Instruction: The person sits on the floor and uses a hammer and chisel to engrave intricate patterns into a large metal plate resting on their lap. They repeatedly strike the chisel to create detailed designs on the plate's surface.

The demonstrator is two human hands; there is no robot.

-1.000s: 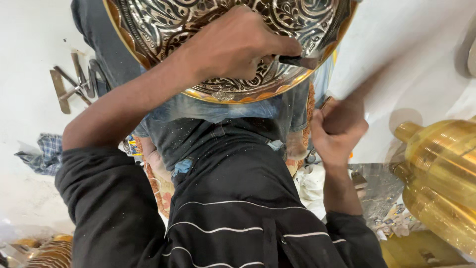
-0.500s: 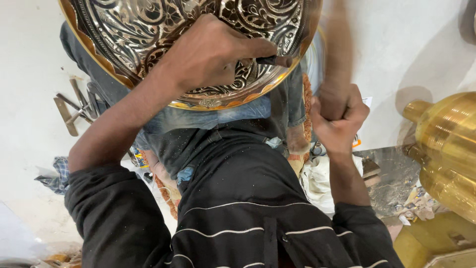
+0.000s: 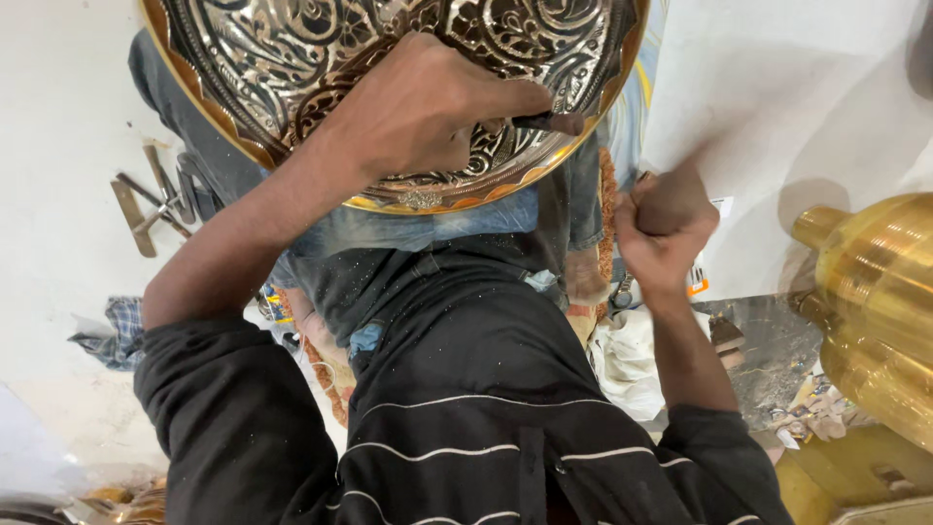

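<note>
A large round metal plate (image 3: 253,58) with engraved scrolls and a brass-coloured rim rests tilted on my lap. My left hand (image 3: 428,107) lies on its face, gripping a short dark chisel (image 3: 559,122) whose tip touches the engraved surface near the right rim. To the right of the plate my right hand (image 3: 661,233) is clenched in a fist around a brown hammer handle (image 3: 671,194), which is blurred by motion. The hammer's head cannot be made out.
A ribbed brass vessel (image 3: 875,301) stands at the right edge. Metal hand tools (image 3: 155,199) lie on the white floor at left, with a checked cloth (image 3: 112,331) below them. A white rag (image 3: 627,355) and a metal sheet (image 3: 768,350) lie under my right arm.
My right fist has swung the hammer up and back down beside the plate. My left hand has kept the chisel on the plate, and the view has shifted slightly.
</note>
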